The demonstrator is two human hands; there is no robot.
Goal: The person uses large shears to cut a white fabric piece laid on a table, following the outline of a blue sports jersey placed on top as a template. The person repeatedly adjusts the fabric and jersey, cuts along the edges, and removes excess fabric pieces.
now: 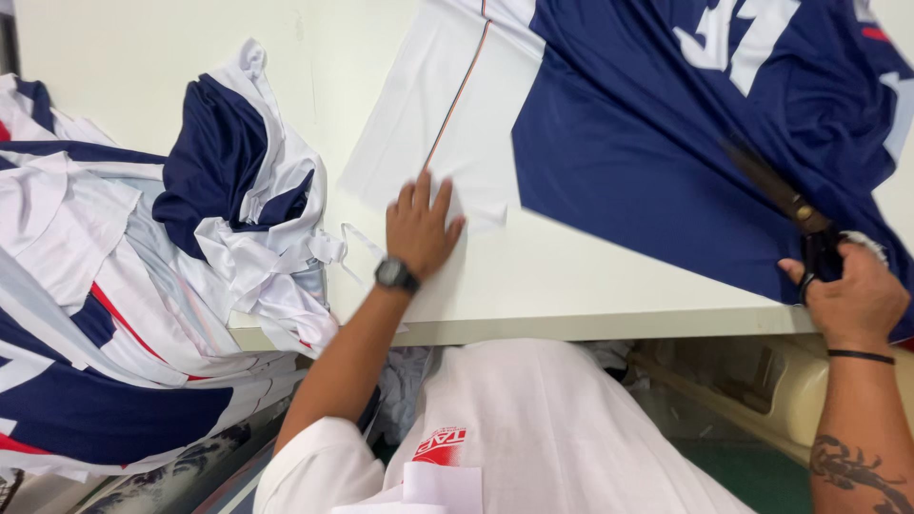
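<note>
A navy and white printed fabric panel [628,143] lies spread on the white table [590,295]. My left hand [419,228], with a black watch on the wrist, presses flat on the panel's white part near its lower edge. My right hand [852,295] grips the black handles of a pair of scissors [776,195] at the table's front right. The blades reach up and left into the navy cloth, partly hidden in its folds.
A heap of navy, white and red fabric pieces and offcuts [162,247] covers the table's left end and hangs over its edge. A thin white strip [357,243] lies beside my left hand. Below the table edge are my white shirt [543,428] and a beige machine part [762,381].
</note>
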